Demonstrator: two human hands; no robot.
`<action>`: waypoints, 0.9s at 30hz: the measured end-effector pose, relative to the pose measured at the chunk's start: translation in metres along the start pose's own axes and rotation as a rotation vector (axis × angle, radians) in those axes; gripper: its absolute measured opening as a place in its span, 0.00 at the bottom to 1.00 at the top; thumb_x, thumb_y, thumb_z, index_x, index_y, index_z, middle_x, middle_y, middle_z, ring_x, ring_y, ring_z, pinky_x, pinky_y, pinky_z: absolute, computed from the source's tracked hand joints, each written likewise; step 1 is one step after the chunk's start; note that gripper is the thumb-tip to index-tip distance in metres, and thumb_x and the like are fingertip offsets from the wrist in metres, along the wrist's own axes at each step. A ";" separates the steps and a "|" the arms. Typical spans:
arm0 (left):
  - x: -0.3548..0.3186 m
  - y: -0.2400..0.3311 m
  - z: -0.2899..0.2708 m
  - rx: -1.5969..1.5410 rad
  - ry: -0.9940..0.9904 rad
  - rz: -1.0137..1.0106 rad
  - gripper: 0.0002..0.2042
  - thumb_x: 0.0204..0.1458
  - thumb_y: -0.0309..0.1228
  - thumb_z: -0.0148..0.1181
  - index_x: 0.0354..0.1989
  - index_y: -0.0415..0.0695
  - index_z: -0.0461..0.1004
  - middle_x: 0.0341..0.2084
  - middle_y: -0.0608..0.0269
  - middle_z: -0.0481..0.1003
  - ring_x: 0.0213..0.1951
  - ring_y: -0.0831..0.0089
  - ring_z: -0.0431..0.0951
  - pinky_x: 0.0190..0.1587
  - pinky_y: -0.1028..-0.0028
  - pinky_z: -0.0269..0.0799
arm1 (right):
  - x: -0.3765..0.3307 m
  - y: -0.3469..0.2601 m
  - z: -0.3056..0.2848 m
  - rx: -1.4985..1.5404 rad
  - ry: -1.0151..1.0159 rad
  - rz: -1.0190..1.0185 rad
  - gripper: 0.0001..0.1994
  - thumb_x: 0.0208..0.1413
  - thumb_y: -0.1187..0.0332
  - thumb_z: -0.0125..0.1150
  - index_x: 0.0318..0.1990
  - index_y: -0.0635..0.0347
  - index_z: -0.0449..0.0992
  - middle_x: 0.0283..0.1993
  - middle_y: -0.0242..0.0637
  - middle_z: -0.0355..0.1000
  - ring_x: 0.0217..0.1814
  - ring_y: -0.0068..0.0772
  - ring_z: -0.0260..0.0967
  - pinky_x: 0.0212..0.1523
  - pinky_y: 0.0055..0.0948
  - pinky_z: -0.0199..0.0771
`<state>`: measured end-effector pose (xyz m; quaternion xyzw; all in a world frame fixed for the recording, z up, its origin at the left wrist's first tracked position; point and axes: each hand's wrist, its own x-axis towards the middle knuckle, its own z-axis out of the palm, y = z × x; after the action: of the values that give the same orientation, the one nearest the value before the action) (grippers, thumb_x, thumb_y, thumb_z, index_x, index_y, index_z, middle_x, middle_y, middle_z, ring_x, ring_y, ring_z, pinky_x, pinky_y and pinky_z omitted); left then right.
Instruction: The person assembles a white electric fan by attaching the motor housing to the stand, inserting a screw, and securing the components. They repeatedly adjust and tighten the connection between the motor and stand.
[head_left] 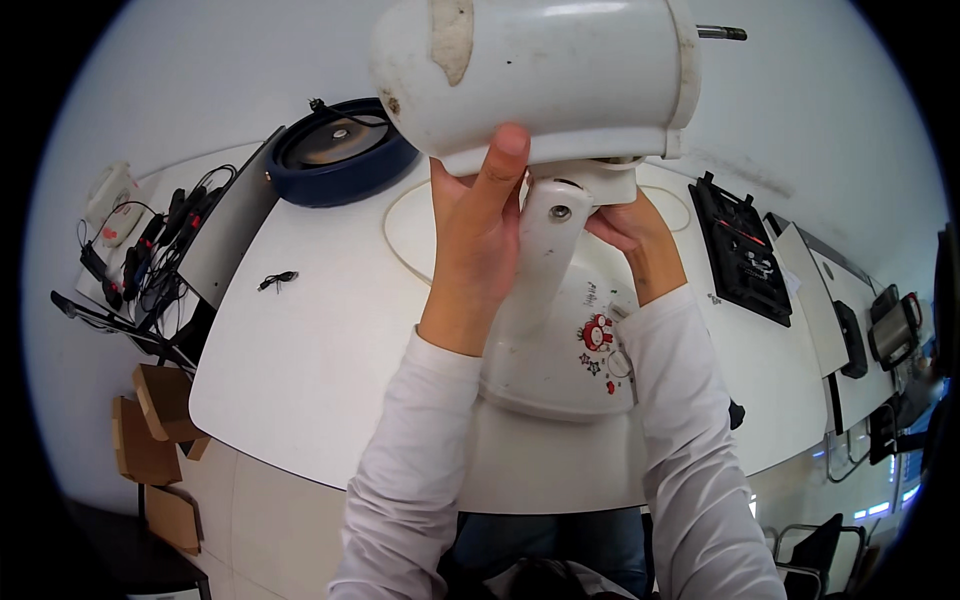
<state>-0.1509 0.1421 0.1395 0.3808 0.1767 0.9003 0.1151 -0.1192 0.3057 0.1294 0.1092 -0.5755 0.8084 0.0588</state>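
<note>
A white table fan without its blades or guard stands upright on the table, its worn motor housing (pixel 560 80) large in front of me. A bare metal shaft (pixel 722 33) sticks out at the right end. My left hand (pixel 475 225) grips the housing's underside beside the neck (pixel 550 240), thumb pressed up on its near face, other fingers mostly hidden behind. My right hand (pixel 645 235) is closed around the underside on the neck's far right, its fingers partly hidden. Below, the fan's base (pixel 545 385) carries red cartoon stickers and a round dial.
A round dark blue basin-like part (pixel 345 185) with a black cord lies at the back left. A small black cable (pixel 278 281) rests on the white table (pixel 330 380). An opened black tool case (pixel 740 250) sits at the right. Cardboard boxes (pixel 150 440) are on the left.
</note>
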 end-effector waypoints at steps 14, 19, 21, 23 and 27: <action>0.001 0.001 0.001 0.064 0.026 0.033 0.35 0.42 0.40 0.66 0.56 0.43 0.54 0.47 0.62 0.66 0.49 0.72 0.66 0.53 0.72 0.60 | -0.011 -0.003 -0.002 0.038 -0.050 0.003 0.18 0.56 0.70 0.51 0.54 0.61 0.60 0.49 0.41 0.65 0.44 0.30 0.68 0.40 0.29 0.74; -0.001 0.002 0.006 0.062 0.013 0.015 0.35 0.42 0.40 0.66 0.56 0.43 0.53 0.47 0.62 0.66 0.49 0.72 0.67 0.51 0.72 0.62 | -0.003 0.003 0.001 0.091 -0.054 -0.037 0.21 0.54 0.71 0.54 0.56 0.60 0.60 0.52 0.39 0.64 0.50 0.30 0.65 0.44 0.30 0.72; -0.002 0.004 0.008 0.078 0.021 0.027 0.36 0.42 0.40 0.66 0.56 0.43 0.53 0.47 0.60 0.65 0.48 0.71 0.67 0.50 0.72 0.63 | -0.004 -0.001 0.001 -0.023 -0.012 -0.017 0.23 0.52 0.71 0.56 0.56 0.60 0.59 0.52 0.39 0.63 0.51 0.30 0.64 0.46 0.31 0.71; -0.002 0.002 0.008 0.095 0.032 0.027 0.36 0.41 0.40 0.67 0.56 0.42 0.53 0.47 0.59 0.65 0.48 0.70 0.67 0.50 0.72 0.63 | -0.006 0.002 0.006 -0.170 0.053 -0.103 0.18 0.53 0.66 0.54 0.51 0.59 0.64 0.49 0.37 0.66 0.50 0.31 0.65 0.47 0.32 0.70; -0.001 -0.001 0.009 0.114 0.031 0.036 0.37 0.41 0.40 0.67 0.56 0.41 0.52 0.47 0.57 0.65 0.48 0.69 0.67 0.50 0.71 0.63 | -0.010 0.000 0.013 -0.378 0.147 -0.151 0.17 0.54 0.63 0.53 0.50 0.57 0.66 0.48 0.36 0.67 0.48 0.30 0.66 0.45 0.32 0.70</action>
<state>-0.1434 0.1450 0.1438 0.3759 0.2226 0.8964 0.0745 -0.1082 0.2933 0.1309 0.0797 -0.7012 0.6851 0.1807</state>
